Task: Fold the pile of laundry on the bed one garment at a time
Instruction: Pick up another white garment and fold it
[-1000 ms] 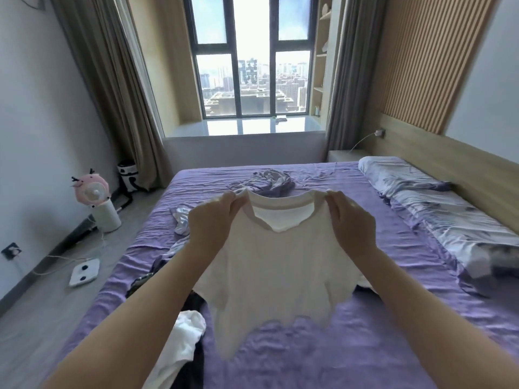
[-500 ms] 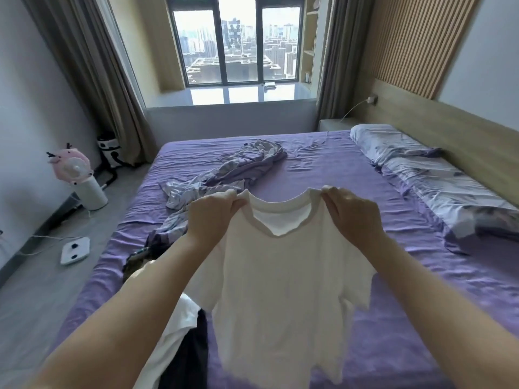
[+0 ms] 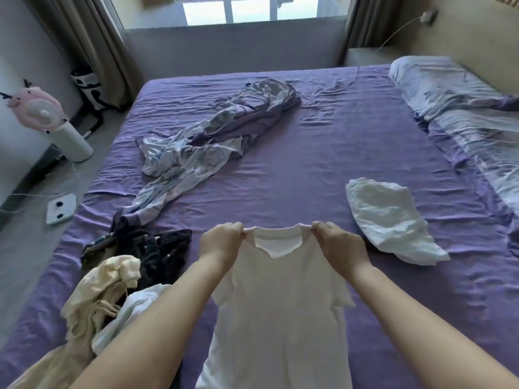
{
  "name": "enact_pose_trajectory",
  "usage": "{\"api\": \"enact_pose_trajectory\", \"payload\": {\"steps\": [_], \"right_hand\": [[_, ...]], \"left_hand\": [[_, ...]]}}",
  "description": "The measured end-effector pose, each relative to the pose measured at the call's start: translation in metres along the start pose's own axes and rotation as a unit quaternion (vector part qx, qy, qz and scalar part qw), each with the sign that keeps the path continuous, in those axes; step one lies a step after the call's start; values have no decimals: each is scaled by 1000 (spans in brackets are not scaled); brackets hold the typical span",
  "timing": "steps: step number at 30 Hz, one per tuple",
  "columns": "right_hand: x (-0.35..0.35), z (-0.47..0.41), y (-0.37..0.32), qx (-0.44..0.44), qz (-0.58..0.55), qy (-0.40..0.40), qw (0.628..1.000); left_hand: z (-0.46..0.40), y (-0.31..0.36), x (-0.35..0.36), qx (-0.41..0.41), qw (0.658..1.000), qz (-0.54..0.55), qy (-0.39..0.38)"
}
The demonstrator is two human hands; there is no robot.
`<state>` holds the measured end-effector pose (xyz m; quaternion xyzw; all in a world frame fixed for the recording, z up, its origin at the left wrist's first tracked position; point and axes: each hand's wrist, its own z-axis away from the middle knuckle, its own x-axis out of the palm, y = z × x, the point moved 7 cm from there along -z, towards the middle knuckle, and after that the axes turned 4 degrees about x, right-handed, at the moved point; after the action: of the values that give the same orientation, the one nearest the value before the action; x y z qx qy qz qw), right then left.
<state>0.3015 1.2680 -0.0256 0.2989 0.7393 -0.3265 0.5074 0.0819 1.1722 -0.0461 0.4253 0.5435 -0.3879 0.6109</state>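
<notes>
Head view. Left hand (image 3: pixel 222 244): fingers curled, pinching the left shoulder seam of white T-shirt (image 3: pixel 280 313) beside the collar. Right hand (image 3: pixel 339 245): fingers curled, pinching the opposite shoulder seam at the same height. White T-shirt: stretched between both hands, neck opening uppermost, body running down toward the lower edge of view between the forearms, short sleeves drooping at either side; whether the hem touches the bed cannot be told. Purple bed sheet (image 3: pixel 323 153): beneath and beyond both hands, wrinkled. Crumpled white garment (image 3: pixel 390 220): just right of the right hand, lying on the sheet, apart from the T-shirt. Dark garment (image 3: pixel 157 248): just left of the left hand, bunched. Cream garment with drawstrings (image 3: pixel 98 293): further left and nearer than the left hand, overlapping the dark garment's near edge. White cloth (image 3: pixel 134 307): under the left forearm, beside the cream garment. Grey-and-lilac patterned fabric (image 3: pixel 213 136): beyond the left hand, strung out diagonally across the sheet. Pillows (image 3: pixel 455 108): far right, beyond the right hand, along the headboard. Pink fan on white stand (image 3: pixel 42 113): far left, on the floor. White floor scale (image 3: pixel 60 209): left of the bed, near the fan. Curtains (image 3: pixel 92 37): beyond, left of the window.
</notes>
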Motion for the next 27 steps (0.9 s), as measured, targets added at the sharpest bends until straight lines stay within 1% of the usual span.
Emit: {"api": "enact_pose_trajectory", "payload": {"steps": [7,13,16,20,23,27], "right_hand": [[101,-55,25,5,19,-65,998],[186,-64,37,38,29,-133,990],[212,-76,46,67,37,-134,988],[240,-99,66,105,39,-123,986],[267,-105,77,114,79,-126,982],[306,-100,86,125,130,-181,967]], "left_hand": [[-63,-22,80,-69,996,-17,-58],[-95,-30,134,-92,993,-27,-71],[-114,-40,151,-112,992,-26,-57],[-147,-59,174,-126,989,-58,-54],[-170,-69,202,-127,987,-77,-63],[-182,-68,243,-114,985,-77,-100]]}}
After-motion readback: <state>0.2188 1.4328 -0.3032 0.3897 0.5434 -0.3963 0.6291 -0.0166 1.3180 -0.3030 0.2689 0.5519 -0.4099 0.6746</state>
